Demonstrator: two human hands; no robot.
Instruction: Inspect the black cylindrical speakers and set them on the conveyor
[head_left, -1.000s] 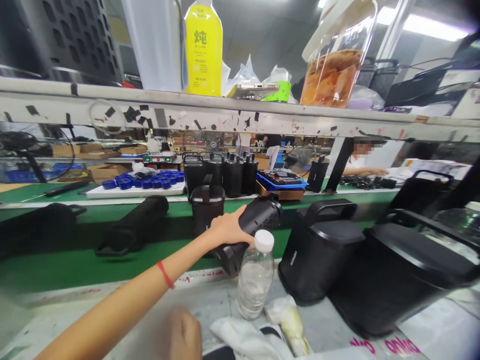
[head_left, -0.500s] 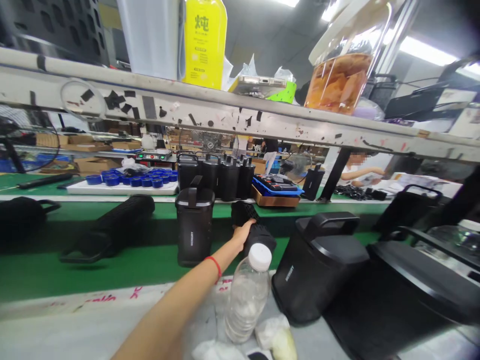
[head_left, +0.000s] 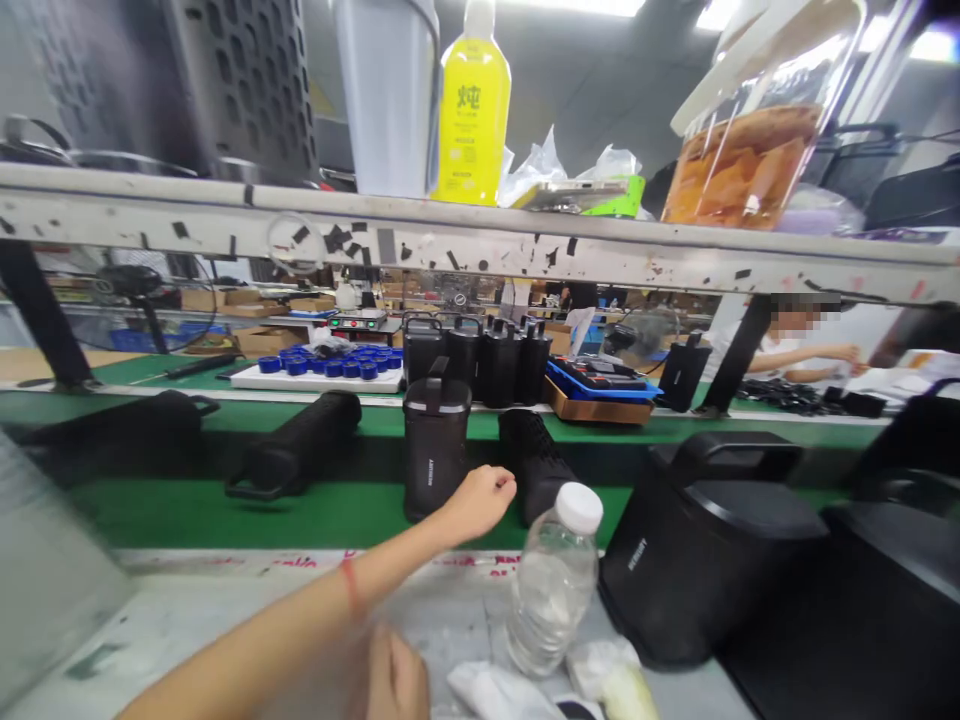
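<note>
My left hand (head_left: pixel 480 500) reaches out over the green conveyor belt (head_left: pixel 225 510), fingers curled in and holding nothing. It hovers just left of a black cylindrical speaker (head_left: pixel 536 462) lying on the belt, apart from it or barely touching. An upright black speaker with a handle (head_left: pixel 436 450) stands just behind the hand. My right hand (head_left: pixel 396 685) shows blurred at the bottom edge, near a white cloth (head_left: pixel 499 692); its grip is unclear.
A clear water bottle (head_left: pixel 555 585) and a large black speaker (head_left: pixel 705 550) stand on the bench at right. Two more speakers (head_left: pixel 300 455) lie on the belt at left. A tray of blue caps (head_left: pixel 330 367) and a person's forearm (head_left: pixel 814 355) lie beyond. An overhead shelf (head_left: pixel 480 235) crosses the view.
My left hand has laid the black cylindrical speaker on the belt, let go and drawn back a little. The view has shifted to the left.
</note>
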